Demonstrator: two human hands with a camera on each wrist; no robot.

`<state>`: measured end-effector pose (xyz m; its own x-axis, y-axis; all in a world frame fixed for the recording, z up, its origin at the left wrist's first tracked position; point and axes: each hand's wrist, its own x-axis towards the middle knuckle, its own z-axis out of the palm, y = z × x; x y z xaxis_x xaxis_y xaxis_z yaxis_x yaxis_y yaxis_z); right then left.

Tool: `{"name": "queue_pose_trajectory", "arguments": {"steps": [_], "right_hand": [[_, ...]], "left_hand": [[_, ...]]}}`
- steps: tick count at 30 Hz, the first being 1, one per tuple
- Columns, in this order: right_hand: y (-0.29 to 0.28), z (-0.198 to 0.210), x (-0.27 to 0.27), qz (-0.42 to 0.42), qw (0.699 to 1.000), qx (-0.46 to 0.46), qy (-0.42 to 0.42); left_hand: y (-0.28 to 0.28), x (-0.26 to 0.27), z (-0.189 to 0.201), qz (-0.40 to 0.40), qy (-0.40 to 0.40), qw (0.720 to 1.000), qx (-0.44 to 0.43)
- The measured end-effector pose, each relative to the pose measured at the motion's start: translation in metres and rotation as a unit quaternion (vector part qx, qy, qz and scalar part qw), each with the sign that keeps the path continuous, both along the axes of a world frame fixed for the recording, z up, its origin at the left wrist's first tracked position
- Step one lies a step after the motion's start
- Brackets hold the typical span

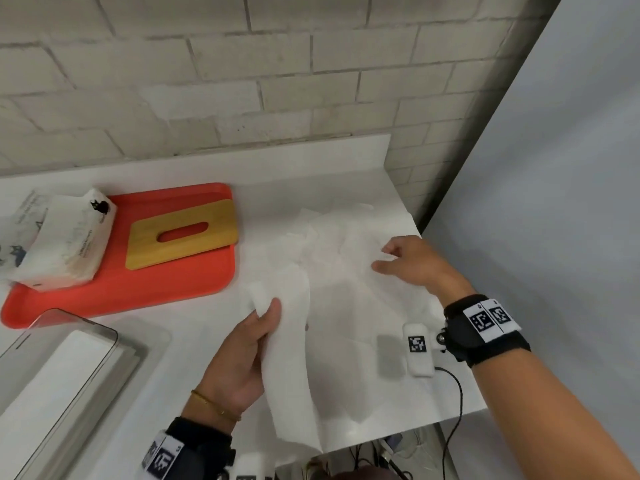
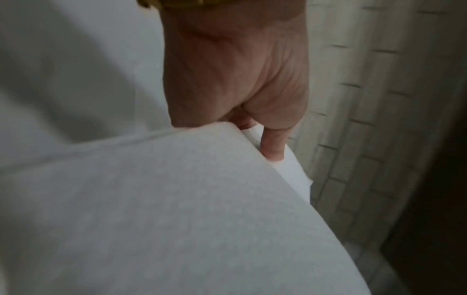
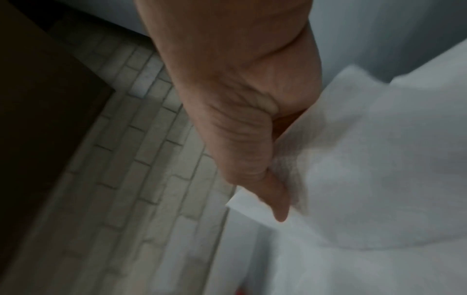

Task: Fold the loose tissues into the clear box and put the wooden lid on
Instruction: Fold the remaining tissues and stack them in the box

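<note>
A long white tissue [image 1: 291, 362] hangs over the table's front edge, and my left hand [image 1: 268, 311] pinches its upper end, thumb on top. In the left wrist view this tissue [image 2: 151, 209] fills the lower picture under my left hand [image 2: 235, 79]. My right hand [image 1: 384, 259] pinches a sheet of the loose tissues [image 1: 339, 244] spread at the table's right. The right wrist view shows my right hand [image 3: 240, 129] with its thumb pressed on that tissue [image 3: 366, 169]. The clear box [image 1: 104, 332] stands at the lower left with folded tissues inside. The wooden lid [image 1: 214, 220] lies on the red tray [image 1: 156, 282].
A printed tissue pack [image 1: 65, 237] sits on the tray's left end. A brick wall [image 1: 242, 81] backs the white table [image 1: 194, 341], and a grey wall closes the right side. Cables hang below the table's front edge.
</note>
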<state>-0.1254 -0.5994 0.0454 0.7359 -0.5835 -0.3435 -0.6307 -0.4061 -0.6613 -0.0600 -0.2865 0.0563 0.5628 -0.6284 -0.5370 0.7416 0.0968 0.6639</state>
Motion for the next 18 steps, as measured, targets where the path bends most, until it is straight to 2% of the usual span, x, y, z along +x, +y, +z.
{"name": "queue_pose_trajectory", "arguments": {"steps": [2,5,9,14,17,18], "right_hand": [[0.033,0.019,0.000,0.036,0.992,0.081,-0.089],[0.083,0.038,0.002,0.103,0.970,0.153,-0.157],[0.123,0.045,0.000,0.145,0.964,0.161,-0.154],[0.142,0.052,-0.010,0.170,0.960,0.183,-0.123],[0.149,0.051,-0.018,0.163,0.950,0.243,-0.108],[0.152,0.048,-0.020,0.171,0.952,0.237,-0.095]], "left_hand": [[-0.011,0.003,-0.002,0.003,0.059,0.998,-0.029],[-0.022,0.010,-0.010,-0.005,0.078,0.995,-0.057],[-0.027,0.013,-0.018,0.013,0.063,0.996,-0.068],[-0.020,0.017,-0.011,0.059,0.016,0.995,-0.078],[-0.015,0.024,-0.016,0.104,0.040,0.990,-0.087],[-0.015,0.023,-0.015,0.117,0.041,0.988,-0.095]]}}
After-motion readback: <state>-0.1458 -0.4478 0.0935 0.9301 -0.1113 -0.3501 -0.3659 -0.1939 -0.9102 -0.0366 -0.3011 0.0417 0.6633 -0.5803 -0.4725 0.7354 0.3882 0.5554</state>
